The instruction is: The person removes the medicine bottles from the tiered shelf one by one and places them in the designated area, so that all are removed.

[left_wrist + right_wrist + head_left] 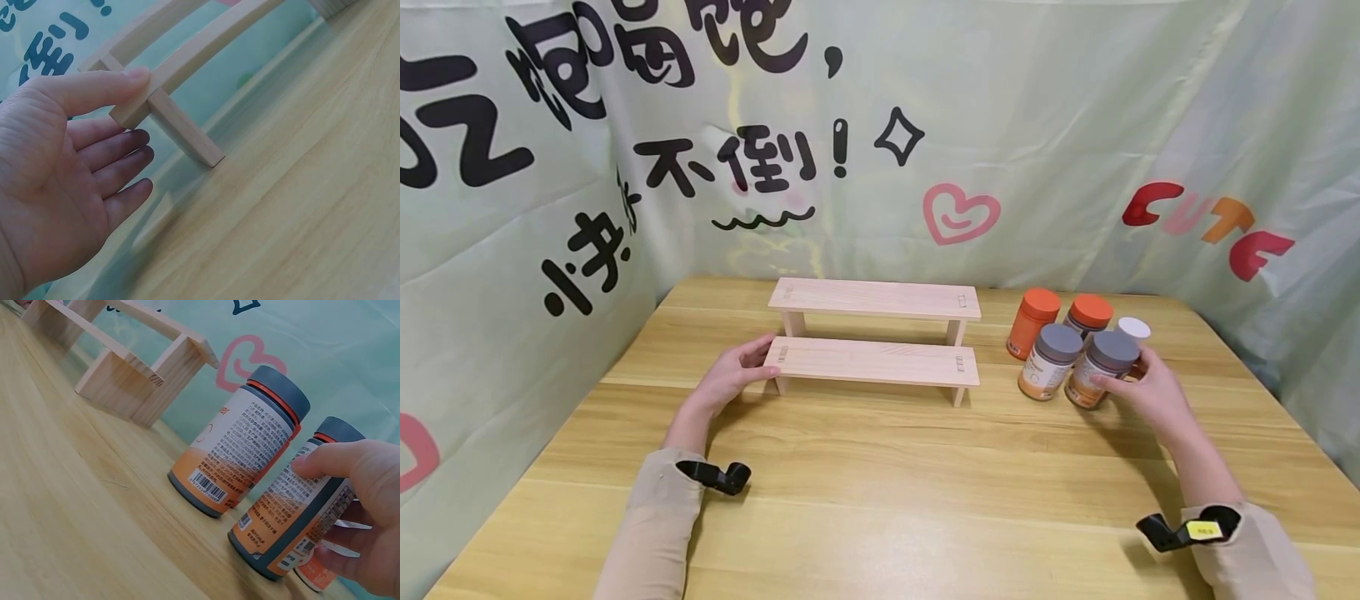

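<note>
A two-tier wooden shelf point(872, 360) of pale planks stands on the table. My left hand point(741, 367) holds the left end of its lower board, thumb point(125, 84) on top and index finger beneath; the other fingers hang free below. At the right, my right hand point(1150, 392) grips a grey-capped bottle point(1101, 367) with a white and orange label, thumb on its near side. The fingers behind it are partly hidden. A matching grey-capped bottle point(240, 440) stands just left of it, upright on the table.
Behind the grey-capped bottles stand an orange bottle point(1033, 323), an orange-capped bottle point(1090, 312) and a white-capped bottle point(1133, 328). A printed cloth point(1037, 108) hangs along the back and sides of the wooden table point(880, 500).
</note>
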`<state>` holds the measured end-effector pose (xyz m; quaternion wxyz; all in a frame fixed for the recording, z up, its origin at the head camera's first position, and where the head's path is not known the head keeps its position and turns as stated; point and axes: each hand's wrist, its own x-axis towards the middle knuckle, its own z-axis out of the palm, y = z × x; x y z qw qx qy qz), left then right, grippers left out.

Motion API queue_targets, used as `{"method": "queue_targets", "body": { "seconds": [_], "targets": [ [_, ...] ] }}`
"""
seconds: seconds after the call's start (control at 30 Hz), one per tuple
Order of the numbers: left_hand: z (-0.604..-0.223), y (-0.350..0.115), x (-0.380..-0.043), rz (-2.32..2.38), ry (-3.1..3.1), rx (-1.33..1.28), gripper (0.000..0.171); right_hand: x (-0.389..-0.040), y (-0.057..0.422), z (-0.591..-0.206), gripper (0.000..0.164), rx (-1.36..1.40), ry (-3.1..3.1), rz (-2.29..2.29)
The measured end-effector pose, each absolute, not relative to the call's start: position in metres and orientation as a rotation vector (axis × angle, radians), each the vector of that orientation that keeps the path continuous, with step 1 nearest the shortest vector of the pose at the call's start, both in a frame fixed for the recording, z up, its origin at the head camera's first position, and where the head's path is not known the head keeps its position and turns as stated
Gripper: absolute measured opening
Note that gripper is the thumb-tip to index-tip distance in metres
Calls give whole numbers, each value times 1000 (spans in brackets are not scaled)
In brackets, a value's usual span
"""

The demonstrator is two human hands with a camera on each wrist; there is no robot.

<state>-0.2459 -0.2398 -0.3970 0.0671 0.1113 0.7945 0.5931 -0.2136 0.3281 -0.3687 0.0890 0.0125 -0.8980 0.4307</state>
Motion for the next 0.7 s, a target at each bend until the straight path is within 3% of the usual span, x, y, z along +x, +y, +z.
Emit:
{"method": "queue_targets", "body": {
  "seconds": [0.7],
  "targets": [
    [-393,-239,-247,1737,2436,349,75,-212,326,-346,71,94,-2669,1291]
  ]
}}
